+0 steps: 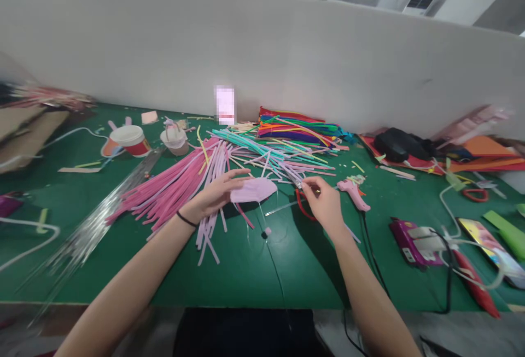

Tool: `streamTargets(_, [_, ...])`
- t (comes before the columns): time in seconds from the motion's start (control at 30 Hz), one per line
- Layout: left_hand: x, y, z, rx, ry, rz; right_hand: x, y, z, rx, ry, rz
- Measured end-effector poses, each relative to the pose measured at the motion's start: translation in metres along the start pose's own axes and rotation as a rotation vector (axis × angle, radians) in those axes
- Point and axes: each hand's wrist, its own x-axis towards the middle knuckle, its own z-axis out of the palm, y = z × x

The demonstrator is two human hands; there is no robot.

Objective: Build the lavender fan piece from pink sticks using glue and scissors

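Observation:
My left hand (219, 193) is closed around the edge of a flat, pale lilac fuzzy piece (254, 189), pointed at its right end and with thin strands hanging from it. My right hand (322, 198) is raised over the table, thumb and forefinger pinched at the tips of lilac pipe cleaners (289, 171); what lies between the fingertips is too small to make out. Red-handled scissors (303, 206) show partly beneath this hand, a thin grey strip extending left from them. A small pale lump (267, 231) on a thin strand sits below the lilac piece.
Pink pipe cleaners (164, 190) fan out at left beside silvery wires (98, 217); multicoloured bundles (295, 130) lie at the back. A paper cup (133, 141) stands back left. Rightward are a corded pink glue gun (355, 193), a purple box (410, 242) and a phone (492, 250).

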Motion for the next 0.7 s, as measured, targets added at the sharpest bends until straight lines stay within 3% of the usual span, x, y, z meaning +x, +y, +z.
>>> streamTargets(0.13, [0.01,-0.019,0.003,0.365,0.05,0.212,0.002,0.003,-0.008,-0.166,0.001,-0.171])
streamTargets(0.23, [0.012,-0.023,-0.002,0.762,0.195,0.435,-0.003,0.0,-0.004,-0.335,-0.072,-0.292])
streamTargets(0.33, [0.006,-0.019,-0.006,1.009,0.271,0.503,-0.008,-0.004,0.003,-0.458,-0.137,-0.373])
streamTargets(0.5, [-0.009,-0.023,-0.006,1.203,0.093,0.544,-0.01,-0.009,0.012,-0.489,-0.207,-0.416])
streamTargets(0.7, [-0.01,-0.032,-0.003,1.225,0.148,0.632,-0.003,-0.01,0.022,-0.371,-0.323,-0.441])
